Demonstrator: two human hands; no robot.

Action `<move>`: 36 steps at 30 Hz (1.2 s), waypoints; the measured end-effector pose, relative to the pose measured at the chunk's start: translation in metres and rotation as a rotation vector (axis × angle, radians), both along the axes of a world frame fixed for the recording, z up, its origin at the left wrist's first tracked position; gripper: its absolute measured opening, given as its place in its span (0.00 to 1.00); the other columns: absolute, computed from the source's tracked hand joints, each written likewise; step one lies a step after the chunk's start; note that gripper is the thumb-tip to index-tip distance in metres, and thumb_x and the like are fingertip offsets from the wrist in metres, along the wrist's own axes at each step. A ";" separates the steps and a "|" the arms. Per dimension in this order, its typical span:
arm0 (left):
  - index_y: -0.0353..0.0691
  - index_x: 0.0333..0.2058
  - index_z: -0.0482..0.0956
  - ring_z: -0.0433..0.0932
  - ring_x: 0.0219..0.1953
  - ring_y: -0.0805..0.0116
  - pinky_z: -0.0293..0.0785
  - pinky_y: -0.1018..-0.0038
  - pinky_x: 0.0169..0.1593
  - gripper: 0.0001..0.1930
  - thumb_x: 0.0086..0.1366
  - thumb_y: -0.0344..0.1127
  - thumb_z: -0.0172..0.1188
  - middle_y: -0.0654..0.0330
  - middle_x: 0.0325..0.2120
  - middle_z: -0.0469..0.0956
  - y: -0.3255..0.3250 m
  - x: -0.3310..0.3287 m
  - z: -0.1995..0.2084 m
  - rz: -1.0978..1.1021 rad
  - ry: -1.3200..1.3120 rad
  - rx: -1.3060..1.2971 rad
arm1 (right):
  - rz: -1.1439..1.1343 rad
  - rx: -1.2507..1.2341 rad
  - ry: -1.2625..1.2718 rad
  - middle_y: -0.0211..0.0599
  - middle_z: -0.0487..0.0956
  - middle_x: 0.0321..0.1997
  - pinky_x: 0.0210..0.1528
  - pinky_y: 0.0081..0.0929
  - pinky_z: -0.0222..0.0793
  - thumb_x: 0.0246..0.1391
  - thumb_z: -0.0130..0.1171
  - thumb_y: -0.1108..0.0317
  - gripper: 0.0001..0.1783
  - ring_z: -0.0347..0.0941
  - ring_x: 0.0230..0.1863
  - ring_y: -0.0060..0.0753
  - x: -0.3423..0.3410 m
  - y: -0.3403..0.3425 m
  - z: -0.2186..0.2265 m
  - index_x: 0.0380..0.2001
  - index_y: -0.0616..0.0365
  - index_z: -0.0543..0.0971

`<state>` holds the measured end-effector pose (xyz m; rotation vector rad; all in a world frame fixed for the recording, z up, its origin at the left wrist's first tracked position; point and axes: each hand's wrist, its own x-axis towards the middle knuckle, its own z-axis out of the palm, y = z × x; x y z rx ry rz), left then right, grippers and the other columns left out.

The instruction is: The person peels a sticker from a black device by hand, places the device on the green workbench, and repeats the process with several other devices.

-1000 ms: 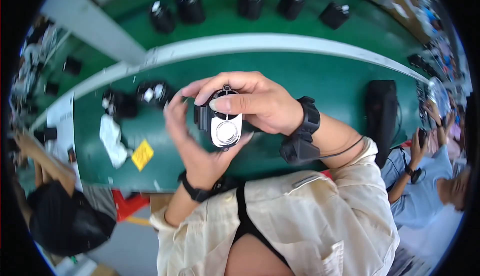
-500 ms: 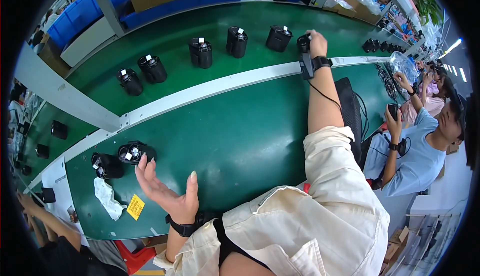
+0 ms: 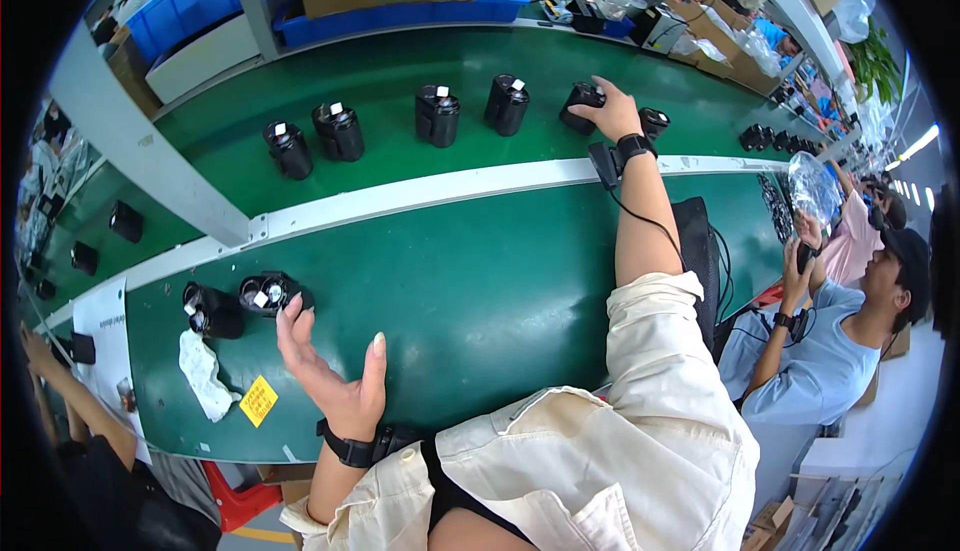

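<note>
My right hand reaches over the white rail with thumb and fingers around a black cylindrical device, which stands on the far green surface. Just right of that wrist is another black device, partly behind the hand. More of the same kind, each with a small white tab on top, stand in a row to the left, the nearest being a black device. My left hand is open above the near green table, fingers spread. Its fingertips are close to a black device, beside a second one.
A white rail and a slanted white post divide the near table from the far surface. A crumpled white wrapper and a yellow label lie at left. A co-worker in blue sits at right.
My right hand has let go of the rightmost device and moved left onto its neighbour. My left hand stays open near the two devices. The whole view has shifted slightly.
</note>
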<state>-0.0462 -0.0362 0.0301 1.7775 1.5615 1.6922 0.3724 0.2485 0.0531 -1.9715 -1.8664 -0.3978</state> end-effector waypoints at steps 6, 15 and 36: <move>0.30 0.65 0.42 0.65 0.57 0.54 0.57 0.60 0.62 0.48 0.52 0.30 0.66 0.43 0.57 0.62 0.003 0.001 -0.005 -0.134 -0.064 0.038 | 0.240 0.102 0.347 0.41 0.81 0.46 0.48 0.31 0.73 0.32 0.76 0.66 0.42 0.78 0.43 0.39 -0.042 -0.047 0.045 0.55 0.57 0.70; 0.34 0.67 0.37 0.65 0.61 0.55 0.63 0.64 0.60 0.67 0.36 0.39 0.80 0.42 0.57 0.64 0.010 -0.004 0.012 -0.751 -0.252 -0.169 | 1.668 -0.706 0.495 0.37 0.78 0.49 0.51 0.31 0.69 0.35 0.71 0.72 0.37 0.74 0.48 0.42 -0.239 -0.174 0.072 0.54 0.61 0.71; 0.36 0.63 0.57 0.72 0.50 0.66 0.68 0.73 0.53 0.55 0.36 0.35 0.80 0.53 0.51 0.68 -0.003 0.000 0.003 -0.039 -0.125 -0.129 | 1.162 -0.698 1.209 0.35 0.78 0.27 0.27 0.18 0.63 0.46 0.66 0.79 0.06 0.70 0.26 0.23 -0.274 -0.205 0.067 0.29 0.66 0.79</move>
